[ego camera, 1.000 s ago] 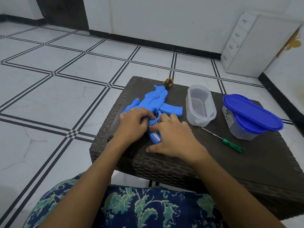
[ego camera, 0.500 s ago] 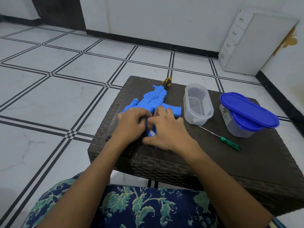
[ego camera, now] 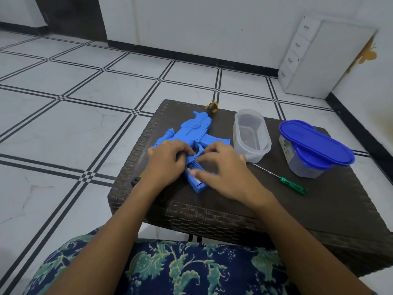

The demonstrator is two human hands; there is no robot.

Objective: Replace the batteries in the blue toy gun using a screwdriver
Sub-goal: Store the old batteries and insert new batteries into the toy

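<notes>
1. Lying flat on the left half of the desk (ego camera: 319,209), the toy gun (ego camera: 192,133) points its handle toward you. The handle is open and a battery (ego camera: 196,179) shows inside.
2. Your left grip (ego camera: 168,165) curls over the gun's body by the trigger, holding it.
3. Your right grip (ego camera: 229,175) pinches the handle, thumb tip on the battery.
4. The green screwdriver (ego camera: 280,178) lies loose on the desk to your right, near an open clear tub (ego camera: 240,145) and a blue-lidded tub (ego camera: 316,143).
</notes>
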